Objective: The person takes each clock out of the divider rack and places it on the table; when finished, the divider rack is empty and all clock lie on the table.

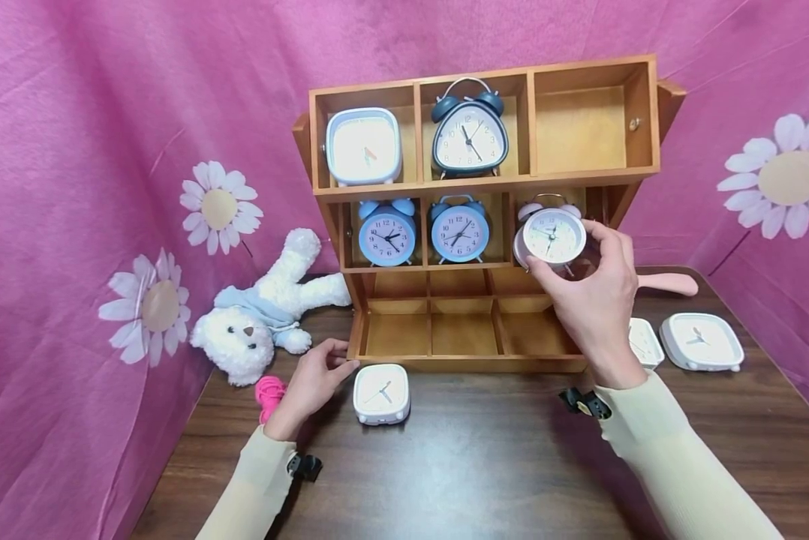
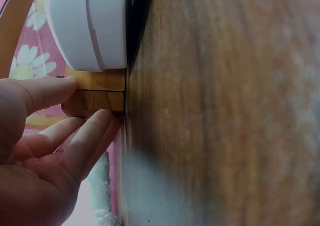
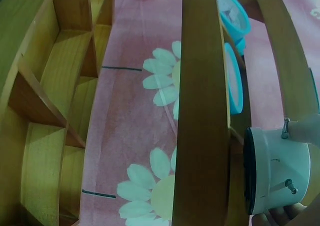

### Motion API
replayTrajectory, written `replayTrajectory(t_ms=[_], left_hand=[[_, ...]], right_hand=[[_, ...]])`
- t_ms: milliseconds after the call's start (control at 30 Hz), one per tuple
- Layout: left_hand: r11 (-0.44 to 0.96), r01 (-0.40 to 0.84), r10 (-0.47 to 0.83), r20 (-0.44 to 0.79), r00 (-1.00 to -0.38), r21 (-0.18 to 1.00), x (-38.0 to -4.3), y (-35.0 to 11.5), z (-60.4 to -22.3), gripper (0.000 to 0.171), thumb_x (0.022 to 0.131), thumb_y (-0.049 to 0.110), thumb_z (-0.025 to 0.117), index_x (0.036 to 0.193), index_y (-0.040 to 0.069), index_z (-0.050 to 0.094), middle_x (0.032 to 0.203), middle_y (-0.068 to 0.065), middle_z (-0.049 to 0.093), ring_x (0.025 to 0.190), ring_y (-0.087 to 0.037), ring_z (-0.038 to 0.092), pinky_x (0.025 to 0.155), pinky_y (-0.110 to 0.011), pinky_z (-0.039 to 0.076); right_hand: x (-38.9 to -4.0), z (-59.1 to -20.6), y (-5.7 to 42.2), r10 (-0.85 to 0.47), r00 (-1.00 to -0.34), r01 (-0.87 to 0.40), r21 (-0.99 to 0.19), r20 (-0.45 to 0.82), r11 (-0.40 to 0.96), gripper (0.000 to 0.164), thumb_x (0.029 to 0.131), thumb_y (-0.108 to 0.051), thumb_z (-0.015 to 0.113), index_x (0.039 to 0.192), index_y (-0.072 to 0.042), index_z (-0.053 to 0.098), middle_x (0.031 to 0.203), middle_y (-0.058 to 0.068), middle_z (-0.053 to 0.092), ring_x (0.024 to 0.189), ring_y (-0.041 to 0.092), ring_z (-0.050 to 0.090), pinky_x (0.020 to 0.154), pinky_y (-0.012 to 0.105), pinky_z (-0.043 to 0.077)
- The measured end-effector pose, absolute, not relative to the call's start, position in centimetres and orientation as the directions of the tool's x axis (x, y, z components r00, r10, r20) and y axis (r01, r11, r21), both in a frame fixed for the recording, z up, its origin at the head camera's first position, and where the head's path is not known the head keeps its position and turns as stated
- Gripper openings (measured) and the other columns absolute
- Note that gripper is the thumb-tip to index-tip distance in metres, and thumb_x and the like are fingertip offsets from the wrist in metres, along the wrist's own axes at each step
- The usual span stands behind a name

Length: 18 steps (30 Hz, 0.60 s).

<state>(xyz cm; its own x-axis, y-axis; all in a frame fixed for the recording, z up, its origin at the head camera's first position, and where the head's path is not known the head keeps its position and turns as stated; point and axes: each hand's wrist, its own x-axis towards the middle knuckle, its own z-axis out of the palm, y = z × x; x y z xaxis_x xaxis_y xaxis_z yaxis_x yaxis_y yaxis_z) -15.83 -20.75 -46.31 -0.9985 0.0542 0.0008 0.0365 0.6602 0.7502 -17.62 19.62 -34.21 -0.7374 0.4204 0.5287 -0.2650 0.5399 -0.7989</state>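
My right hand (image 1: 596,296) grips a white twin-bell alarm clock (image 1: 554,236) by its sides, thumb low and fingers at the right. The clock is at the front of the middle row's right compartment; in the right wrist view its white body (image 3: 280,168) and short metal feet show beside the shelf board. Down at the left, my left hand (image 1: 317,379) pinches the front corner of the wooden shelf (image 1: 472,365), thumb and fingers on either side of the wood (image 2: 95,99). A white square clock (image 1: 382,394) stands on the table close to that hand.
Above are a white-blue clock (image 1: 364,146) and a dark triangular clock (image 1: 470,139). Two blue twin-bell clocks (image 1: 387,236) fill the middle row's left and centre. White clocks (image 1: 702,341) and a pink handle (image 1: 668,283) lie right; a teddy bear (image 1: 242,337) and pink object (image 1: 269,395) left.
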Motion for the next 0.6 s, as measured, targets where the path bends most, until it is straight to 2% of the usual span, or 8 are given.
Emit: replayTrajectory(t_ms=[100, 200, 333, 433, 500, 600], left_hand=[[0.662, 0.039, 0.055, 0.004, -0.998, 0.749, -15.8, -20.8, -46.3, 0.03, 0.105, 0.019, 0.08, 0.129, 0.002, 0.075, 0.114, -0.014, 0.084, 0.107, -0.027, 0.079, 0.088, -0.035, 0.06], [0.661, 0.039, 0.055, 0.004, -0.998, 0.75, -15.8, -20.9, -46.3, 0.03, 0.105, 0.019, 0.08, 0.129, 0.002, 0.075, 0.114, -0.014, 0.084, 0.107, -0.027, 0.079, 0.088, -0.035, 0.06], [0.66, 0.039, 0.056, 0.003, -0.998, 0.75, -15.8, -20.9, -46.3, 0.031, 0.105, 0.02, 0.08, 0.129, 0.002, 0.075, 0.114, -0.014, 0.084, 0.106, -0.026, 0.079, 0.088, -0.035, 0.06], [0.659, 0.041, 0.059, 0.002, -0.998, 0.751, -15.9, -20.9, -46.3, 0.03, 0.105, 0.02, 0.08, 0.129, 0.002, 0.075, 0.114, -0.014, 0.084, 0.106, -0.026, 0.079, 0.088, -0.034, 0.06], [0.658, 0.042, 0.062, 0.001, -0.998, 0.752, -15.9, -20.9, -46.4, 0.03, 0.105, 0.02, 0.08, 0.129, 0.002, 0.075, 0.113, -0.014, 0.084, 0.106, -0.026, 0.078, 0.087, -0.034, 0.059], [0.656, 0.042, 0.064, 0.0, -0.998, 0.754, -15.9, -20.8, -46.3, 0.03, 0.105, 0.02, 0.08, 0.129, 0.002, 0.075, 0.113, -0.013, 0.084, 0.106, -0.025, 0.078, 0.087, -0.034, 0.058]], right_hand=[[-17.1, -34.4, 19.3, 0.401, -0.737, -0.285, -0.788, 0.544, 0.545, 0.077, 0.08, -0.025, 0.101, 0.146, -0.007, 0.067, 0.127, -0.014, 0.055, 0.117, -0.004, 0.054, 0.098, 0.013, 0.044], [-16.8, -34.7, 19.1, 0.387, -0.736, -0.298, -0.779, 0.555, 0.552, 0.077, 0.079, -0.023, 0.101, 0.145, -0.004, 0.066, 0.129, -0.001, 0.06, 0.12, 0.003, 0.055, 0.102, 0.018, 0.04], [-16.4, -35.2, 19.0, 0.353, -0.732, -0.322, -0.753, 0.582, 0.574, 0.077, 0.077, -0.024, 0.101, 0.141, 0.0, 0.066, 0.13, 0.02, 0.064, 0.122, 0.024, 0.056, 0.111, 0.037, 0.028], [-16.1, -35.7, 19.0, 0.328, -0.725, -0.347, -0.733, 0.605, 0.585, 0.077, 0.076, -0.025, 0.101, 0.139, 0.002, 0.066, 0.128, 0.025, 0.066, 0.123, 0.033, 0.056, 0.116, 0.044, 0.018], [-15.8, -35.9, 18.8, 0.318, -0.725, -0.359, -0.729, 0.611, 0.582, 0.078, 0.075, -0.025, 0.101, 0.139, 0.003, 0.066, 0.129, 0.025, 0.066, 0.125, 0.034, 0.054, 0.119, 0.044, 0.013], [-15.3, -36.1, 18.5, 0.311, -0.732, -0.367, -0.735, 0.606, 0.57, 0.079, 0.074, -0.023, 0.102, 0.139, 0.004, 0.065, 0.13, 0.025, 0.066, 0.126, 0.033, 0.055, 0.118, 0.039, 0.019]])
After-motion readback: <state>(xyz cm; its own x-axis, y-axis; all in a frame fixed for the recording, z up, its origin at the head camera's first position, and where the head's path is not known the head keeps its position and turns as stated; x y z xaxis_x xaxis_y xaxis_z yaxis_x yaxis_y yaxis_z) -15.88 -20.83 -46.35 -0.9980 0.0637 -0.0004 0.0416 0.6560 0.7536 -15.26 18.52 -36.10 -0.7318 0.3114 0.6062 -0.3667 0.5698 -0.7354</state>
